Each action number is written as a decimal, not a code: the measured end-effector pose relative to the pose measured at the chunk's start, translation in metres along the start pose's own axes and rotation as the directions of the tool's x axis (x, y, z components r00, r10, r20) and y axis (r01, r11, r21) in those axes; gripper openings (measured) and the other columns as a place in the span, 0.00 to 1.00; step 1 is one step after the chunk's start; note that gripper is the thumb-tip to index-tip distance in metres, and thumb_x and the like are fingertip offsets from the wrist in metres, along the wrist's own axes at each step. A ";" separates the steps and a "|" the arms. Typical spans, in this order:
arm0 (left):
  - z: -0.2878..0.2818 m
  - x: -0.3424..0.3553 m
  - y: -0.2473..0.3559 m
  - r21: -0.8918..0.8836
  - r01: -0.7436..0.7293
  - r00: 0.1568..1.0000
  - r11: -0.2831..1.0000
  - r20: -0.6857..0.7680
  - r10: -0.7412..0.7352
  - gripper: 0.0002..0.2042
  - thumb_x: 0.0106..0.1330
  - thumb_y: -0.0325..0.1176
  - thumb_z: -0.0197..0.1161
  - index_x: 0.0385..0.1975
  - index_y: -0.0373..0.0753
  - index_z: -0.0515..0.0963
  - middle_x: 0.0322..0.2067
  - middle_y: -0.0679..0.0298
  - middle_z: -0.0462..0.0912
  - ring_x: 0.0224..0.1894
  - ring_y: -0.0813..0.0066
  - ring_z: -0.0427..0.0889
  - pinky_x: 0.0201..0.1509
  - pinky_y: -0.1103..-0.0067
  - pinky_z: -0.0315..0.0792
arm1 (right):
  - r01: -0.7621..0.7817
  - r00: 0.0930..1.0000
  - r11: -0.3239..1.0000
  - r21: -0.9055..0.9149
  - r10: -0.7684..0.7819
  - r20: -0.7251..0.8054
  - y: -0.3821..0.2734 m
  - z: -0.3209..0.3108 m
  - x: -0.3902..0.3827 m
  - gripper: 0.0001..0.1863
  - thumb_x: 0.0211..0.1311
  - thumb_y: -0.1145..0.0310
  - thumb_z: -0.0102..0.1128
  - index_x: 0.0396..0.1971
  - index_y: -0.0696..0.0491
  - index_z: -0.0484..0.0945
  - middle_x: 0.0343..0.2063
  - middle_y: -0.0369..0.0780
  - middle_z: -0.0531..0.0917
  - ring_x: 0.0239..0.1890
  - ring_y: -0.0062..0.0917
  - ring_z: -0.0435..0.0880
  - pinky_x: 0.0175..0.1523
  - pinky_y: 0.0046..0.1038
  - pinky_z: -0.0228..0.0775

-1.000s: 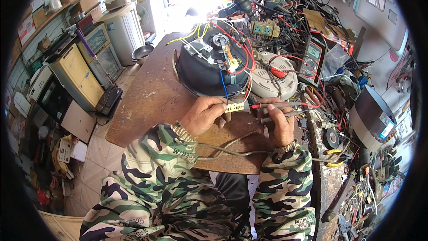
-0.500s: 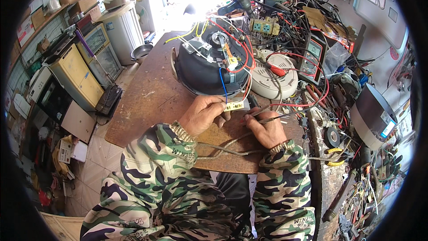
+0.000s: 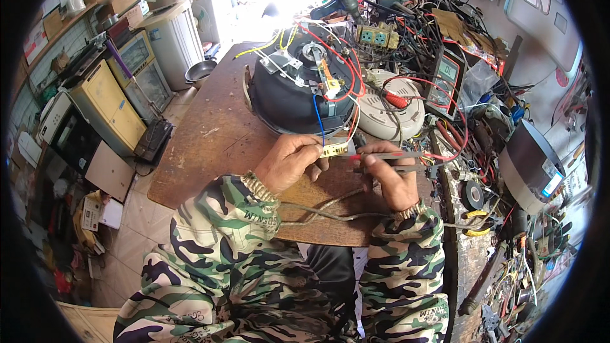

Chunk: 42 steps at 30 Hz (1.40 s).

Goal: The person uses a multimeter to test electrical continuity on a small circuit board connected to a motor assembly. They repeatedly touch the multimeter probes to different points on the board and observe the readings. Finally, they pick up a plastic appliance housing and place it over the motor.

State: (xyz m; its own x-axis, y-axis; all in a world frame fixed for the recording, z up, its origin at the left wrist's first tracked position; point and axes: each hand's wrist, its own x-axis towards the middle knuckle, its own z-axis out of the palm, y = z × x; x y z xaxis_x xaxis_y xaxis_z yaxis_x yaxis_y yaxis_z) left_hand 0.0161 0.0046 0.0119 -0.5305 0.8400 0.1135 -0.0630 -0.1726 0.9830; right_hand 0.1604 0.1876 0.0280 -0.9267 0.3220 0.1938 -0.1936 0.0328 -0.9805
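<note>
Here's my left hand [image 3: 293, 162], thumb and fingers pinched shut on one small circuit board [image 3: 335, 150], just above the table [image 3: 203, 159] and in front of the black appliance shell [image 3: 298, 101]. I've got it by its left end, which seems meant to leave the rest of its face open to me. One blue wire [image 3: 318, 114] runs from the shell down to the board, so it probably has to sit this near.

Over on the right, my right hand [image 3: 389, 174] is curled closed around two probes [image 3: 410, 155], nearly side by side, chopstick fashion, likely so one hand can manage both. The red tip points at the board; whether it touches, I can't tell.

One meter [image 3: 445, 82] leans back beyond, screen towards me, presumably for easy reading. One shell, upturned, wiring on top, likely for access; one pale slotted disc [image 3: 391, 114] right beside it; one roll of black tape [image 3: 472, 195] off to the right.
</note>
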 end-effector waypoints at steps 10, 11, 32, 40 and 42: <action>0.004 0.002 0.003 -0.005 0.018 1.000 1.000 0.001 -0.018 0.12 0.73 0.30 0.50 0.43 0.27 0.77 0.28 0.61 0.80 0.26 0.82 0.77 0.29 0.85 0.73 | 0.049 0.993 0.979 0.200 -0.025 -0.119 0.002 0.019 0.009 0.18 0.65 0.61 0.58 0.41 0.64 0.76 0.28 0.41 0.78 0.24 0.21 0.76 0.25 0.21 0.67; 0.004 0.001 0.002 -0.004 0.019 1.000 1.000 0.001 -0.019 0.13 0.73 0.30 0.50 0.43 0.27 0.77 0.28 0.61 0.80 0.26 0.82 0.77 0.29 0.85 0.73 | 0.066 0.992 0.981 0.182 -0.046 -0.114 0.003 0.019 0.009 0.18 0.66 0.61 0.57 0.41 0.64 0.76 0.28 0.41 0.78 0.23 0.21 0.76 0.25 0.21 0.67; 0.004 -0.005 0.006 0.036 -0.003 1.000 0.999 -0.002 0.003 0.12 0.72 0.30 0.50 0.38 0.26 0.78 0.28 0.62 0.80 0.26 0.82 0.77 0.29 0.85 0.72 | 0.094 0.992 0.991 0.097 -0.085 -0.094 0.014 0.021 0.009 0.17 0.68 0.62 0.57 0.42 0.62 0.76 0.29 0.41 0.80 0.26 0.21 0.78 0.26 0.22 0.69; 0.008 -0.003 0.005 0.074 -0.002 1.000 0.997 -0.015 0.003 0.12 0.72 0.29 0.49 0.40 0.27 0.77 0.29 0.62 0.81 0.26 0.81 0.78 0.31 0.82 0.72 | 0.079 0.992 0.996 -0.048 -0.083 -0.095 0.008 0.013 0.006 0.14 0.67 0.65 0.54 0.41 0.61 0.78 0.28 0.40 0.81 0.27 0.19 0.77 0.30 0.23 0.68; 0.007 -0.007 0.007 0.055 0.016 0.999 0.998 -0.046 -0.013 0.12 0.72 0.29 0.49 0.40 0.28 0.78 0.29 0.62 0.81 0.26 0.81 0.77 0.31 0.82 0.72 | 0.047 0.997 0.998 0.033 -0.045 -0.058 0.003 0.019 0.007 0.14 0.67 0.65 0.55 0.42 0.61 0.78 0.28 0.40 0.81 0.28 0.19 0.77 0.31 0.23 0.69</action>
State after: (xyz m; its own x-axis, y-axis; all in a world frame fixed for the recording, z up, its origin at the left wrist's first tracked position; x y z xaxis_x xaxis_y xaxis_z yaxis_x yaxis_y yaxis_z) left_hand 0.0251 0.0012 0.0186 -0.5681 0.8176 0.0939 -0.0249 -0.1310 0.9911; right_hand 0.1476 0.1723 0.0270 -0.8967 0.3750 0.2351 -0.2471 0.0166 -0.9689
